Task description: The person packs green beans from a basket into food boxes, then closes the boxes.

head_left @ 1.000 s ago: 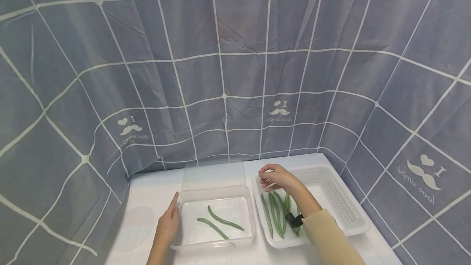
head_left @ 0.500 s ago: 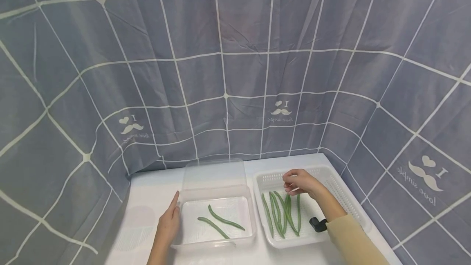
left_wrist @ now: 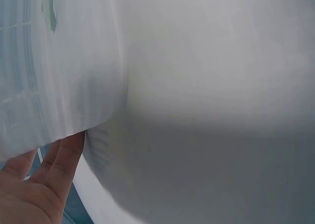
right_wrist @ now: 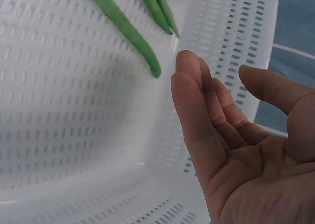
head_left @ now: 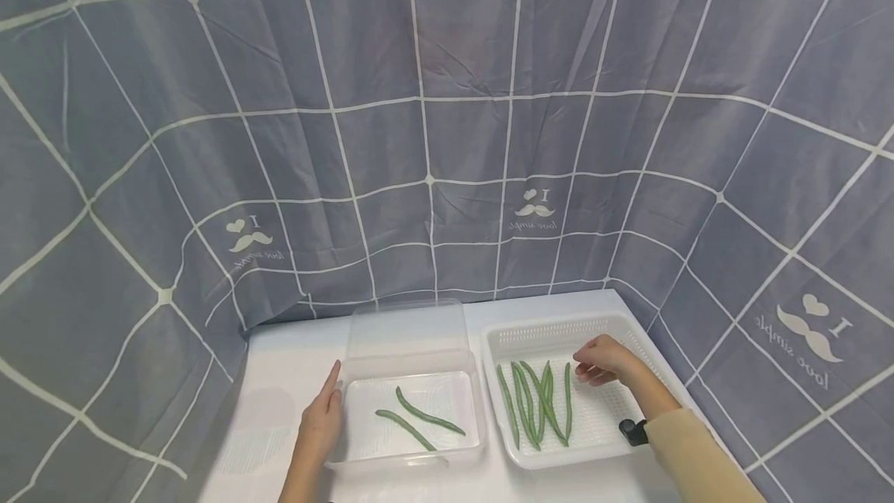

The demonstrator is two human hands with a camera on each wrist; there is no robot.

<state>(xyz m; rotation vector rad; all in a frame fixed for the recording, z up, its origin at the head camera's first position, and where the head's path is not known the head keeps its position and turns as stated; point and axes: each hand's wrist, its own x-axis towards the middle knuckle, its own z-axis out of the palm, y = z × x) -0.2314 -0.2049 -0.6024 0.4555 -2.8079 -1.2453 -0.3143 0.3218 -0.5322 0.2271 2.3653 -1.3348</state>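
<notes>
Right hand (head_left: 604,361) is hanging loose, thumb and fingers apart, nothing in them; green beans (head_left: 548,407) lie just left of its fingertips in the white basket (head_left: 601,414). Left hand (head_left: 321,418) has pretty straight fingers against the clear box (head_left: 426,364), two beans (head_left: 424,414) off to their right.

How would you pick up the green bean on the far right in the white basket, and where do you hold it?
Probably pinch that bean around its middle, coming from above on the right: it is long and slim, with bare basket floor on that side. Its near end lies by the neighbouring bean, so pinching there might catch both.
</notes>
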